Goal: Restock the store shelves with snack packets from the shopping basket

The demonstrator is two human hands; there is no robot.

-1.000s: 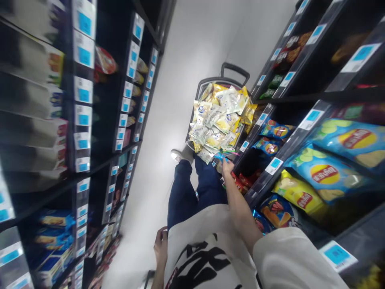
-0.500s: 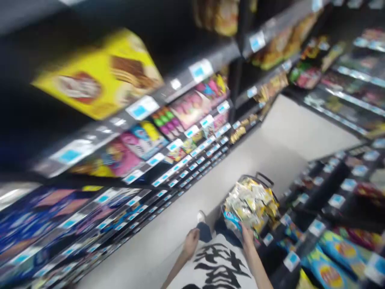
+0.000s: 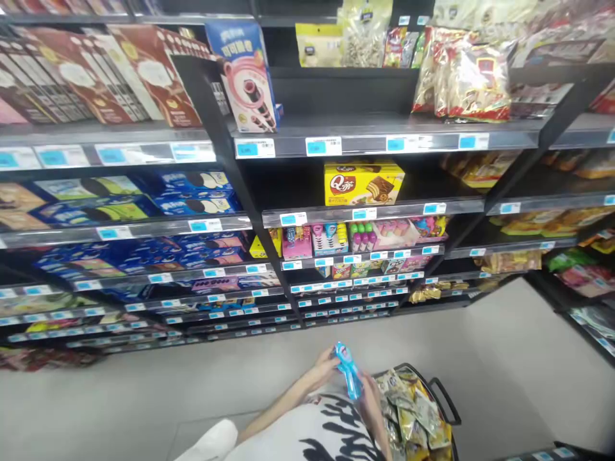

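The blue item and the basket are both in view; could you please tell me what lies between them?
In the head view, the right hand lies between blue item and basket.

At lower centre we see a bright blue item (image 3: pixel 349 373), a black-patterned white shirt (image 3: pixel 307 436) and, higher, a yellow box (image 3: pixel 364 184).

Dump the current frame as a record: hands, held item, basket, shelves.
left hand: gripping the blue item's upper end
right hand: gripping its lower end
held item: blue item, exact kind unclear
basket: piled with snack packets, beside the right hand
shelves ahead: yellow box; blue carton one shelf up, further left
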